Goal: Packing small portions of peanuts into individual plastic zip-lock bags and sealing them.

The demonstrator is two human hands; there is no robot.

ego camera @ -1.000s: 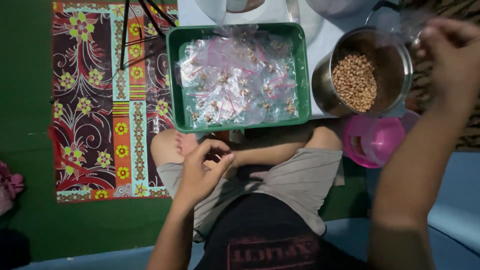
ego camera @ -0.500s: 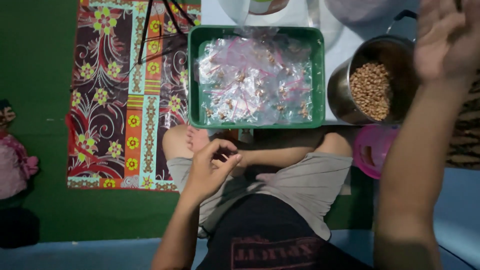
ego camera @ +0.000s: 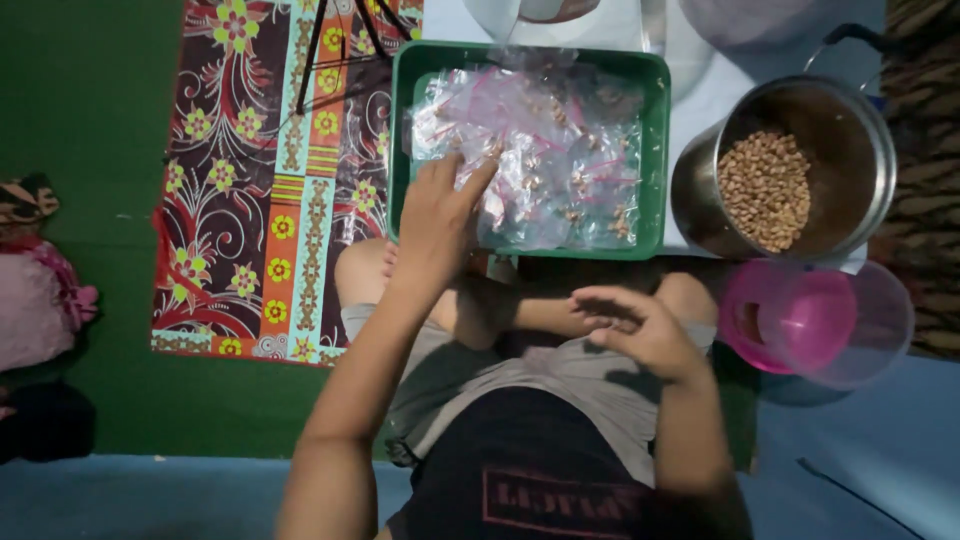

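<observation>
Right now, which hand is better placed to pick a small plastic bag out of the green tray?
Left. The left hand already rests on the plastic bags in the green tray; the right hand hovers over the lap.

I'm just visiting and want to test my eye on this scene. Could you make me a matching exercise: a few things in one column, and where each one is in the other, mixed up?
Things:
1. Left hand
2. Right hand
3. Round steel pot of brown beans
4. Pink plastic bowl

Places:
A. Right of the green plastic tray
B. Fingertips on the clear plastic bags in the tray
C. Below the pot, beside the knee
D. Empty, over the lap

Pairs: 1-B, 2-D, 3-A, 4-C
</observation>
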